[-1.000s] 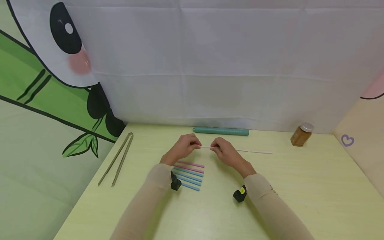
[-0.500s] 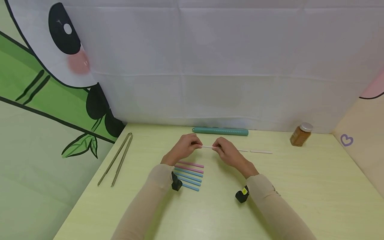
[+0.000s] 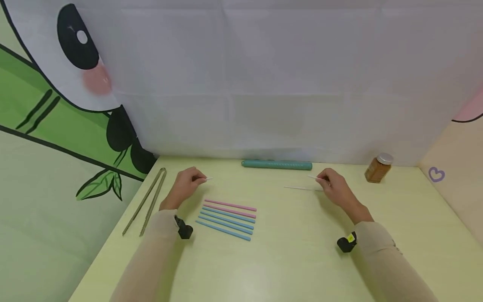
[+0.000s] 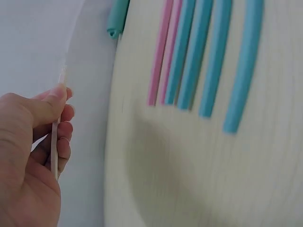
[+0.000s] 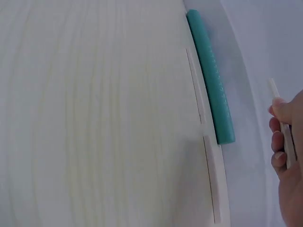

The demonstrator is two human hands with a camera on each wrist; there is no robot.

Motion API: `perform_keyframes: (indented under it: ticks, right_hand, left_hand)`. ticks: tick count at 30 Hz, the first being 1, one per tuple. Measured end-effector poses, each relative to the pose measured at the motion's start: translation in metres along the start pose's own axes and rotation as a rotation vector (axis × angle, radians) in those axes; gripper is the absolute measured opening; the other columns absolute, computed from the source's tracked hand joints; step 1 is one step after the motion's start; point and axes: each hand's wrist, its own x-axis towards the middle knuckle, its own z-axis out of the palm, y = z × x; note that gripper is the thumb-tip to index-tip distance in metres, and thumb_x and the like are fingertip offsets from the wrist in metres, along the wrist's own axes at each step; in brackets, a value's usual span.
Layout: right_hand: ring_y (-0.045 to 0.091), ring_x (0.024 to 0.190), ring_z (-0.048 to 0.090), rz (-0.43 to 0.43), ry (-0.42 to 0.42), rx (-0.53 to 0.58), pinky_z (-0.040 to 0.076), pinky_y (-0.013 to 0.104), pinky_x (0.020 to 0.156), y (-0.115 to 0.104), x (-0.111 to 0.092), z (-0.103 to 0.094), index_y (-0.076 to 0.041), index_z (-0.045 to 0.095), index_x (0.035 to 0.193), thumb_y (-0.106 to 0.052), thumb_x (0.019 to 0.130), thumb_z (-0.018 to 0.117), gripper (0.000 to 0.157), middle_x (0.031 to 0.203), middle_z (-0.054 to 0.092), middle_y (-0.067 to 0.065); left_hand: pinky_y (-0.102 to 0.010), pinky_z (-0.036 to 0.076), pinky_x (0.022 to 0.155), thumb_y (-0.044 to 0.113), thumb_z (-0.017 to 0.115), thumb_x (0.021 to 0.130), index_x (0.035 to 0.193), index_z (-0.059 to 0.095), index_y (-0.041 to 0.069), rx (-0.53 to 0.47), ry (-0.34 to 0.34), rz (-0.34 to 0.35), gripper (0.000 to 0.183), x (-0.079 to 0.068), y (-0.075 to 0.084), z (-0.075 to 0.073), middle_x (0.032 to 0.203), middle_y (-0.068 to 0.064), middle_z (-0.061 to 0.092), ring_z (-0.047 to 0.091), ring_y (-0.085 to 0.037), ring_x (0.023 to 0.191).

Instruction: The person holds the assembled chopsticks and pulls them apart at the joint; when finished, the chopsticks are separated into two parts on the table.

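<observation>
My left hand (image 3: 183, 186) is raised above the left of the table, pinching a thin white stick (image 4: 54, 151) between thumb and fingers; one end sticks out past the fingertips. On the right, my right hand (image 3: 337, 188) pinches another thin white stick (image 5: 273, 87), part of it hidden behind the fingers. Below the right hand, a white stick (image 3: 298, 188) lies on the table, and a second white stick (image 5: 212, 179) is in line with it. Nearer to the left hand, pink sticks (image 3: 230, 205) and several blue sticks (image 3: 225, 224) lie side by side in a row.
Metal tongs (image 3: 152, 201) lie at the table's left edge. A green ribbed tube (image 3: 277, 164) rests along the back by the white cloth wall (image 3: 283, 84). At the back right stands a brown jar (image 3: 378, 169) with a silvery lid.
My hands, earlier close together with a white stick between them, have moved far apart, left and right. Each now holds a white stick. The coloured row's left ends are uncovered.
</observation>
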Motion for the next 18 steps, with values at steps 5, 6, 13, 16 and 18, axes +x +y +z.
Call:
perform_keyframes:
  ticks: [5, 6, 13, 16, 18]
  right_hand:
    - [0.021, 0.081, 0.053, 0.035, 0.005, -0.037, 0.044, 0.034, 0.068, 0.014, -0.009, -0.021, -0.001, 0.059, 0.104, -0.016, 0.1, 0.051, 0.018, 0.094, 0.06, 0.013]
    - [0.021, 0.081, 0.054, 0.038, 0.009, -0.043, 0.044, 0.034, 0.069, 0.016, -0.012, -0.024, -0.001, 0.059, 0.105, -0.016, 0.1, 0.051, 0.018, 0.094, 0.06, 0.013]
    - [0.018, 0.081, 0.054, 0.052, -0.04, -0.102, 0.045, 0.029, 0.068, 0.034, -0.028, -0.033, 0.0, 0.065, 0.107, -0.007, 0.096, 0.056, 0.016, 0.098, 0.065, 0.014]
    - [0.019, 0.083, 0.055, 0.058, -0.098, -0.102, 0.046, 0.03, 0.069, 0.04, -0.032, -0.033, -0.001, 0.068, 0.107, -0.003, 0.094, 0.057, 0.017, 0.102, 0.066, 0.015]
    - [0.021, 0.086, 0.057, 0.064, -0.123, -0.103, 0.047, 0.033, 0.071, 0.043, -0.034, -0.033, -0.002, 0.069, 0.107, -0.002, 0.093, 0.058, 0.018, 0.105, 0.066, 0.015]
  left_hand:
    - [-0.031, 0.044, 0.064, 0.013, 0.064, 0.092, 0.094, 0.072, 0.004, 0.003, -0.005, 0.01, 0.012, 0.003, 0.003, 0.001, 0.084, -0.008, 0.06, 0.053, -0.017, 0.072]
    - [-0.031, 0.045, 0.065, 0.013, 0.064, 0.092, 0.095, 0.071, 0.003, -0.002, -0.01, 0.017, 0.012, 0.005, 0.005, 0.004, 0.084, -0.007, 0.06, 0.053, -0.017, 0.072]
    - [-0.035, 0.048, 0.071, 0.011, 0.059, 0.095, 0.107, 0.068, 0.003, -0.022, -0.076, 0.067, 0.017, 0.019, 0.035, 0.038, 0.092, -0.007, 0.059, 0.055, -0.019, 0.081]
    - [-0.036, 0.049, 0.076, 0.01, 0.057, 0.096, 0.11, 0.067, 0.003, -0.035, -0.128, 0.079, 0.018, 0.024, 0.053, 0.057, 0.096, -0.007, 0.058, 0.055, -0.02, 0.085]
    - [-0.036, 0.049, 0.079, 0.009, 0.055, 0.097, 0.11, 0.067, 0.003, -0.039, -0.17, 0.091, 0.019, 0.03, 0.068, 0.073, 0.096, -0.007, 0.057, 0.054, -0.02, 0.087]
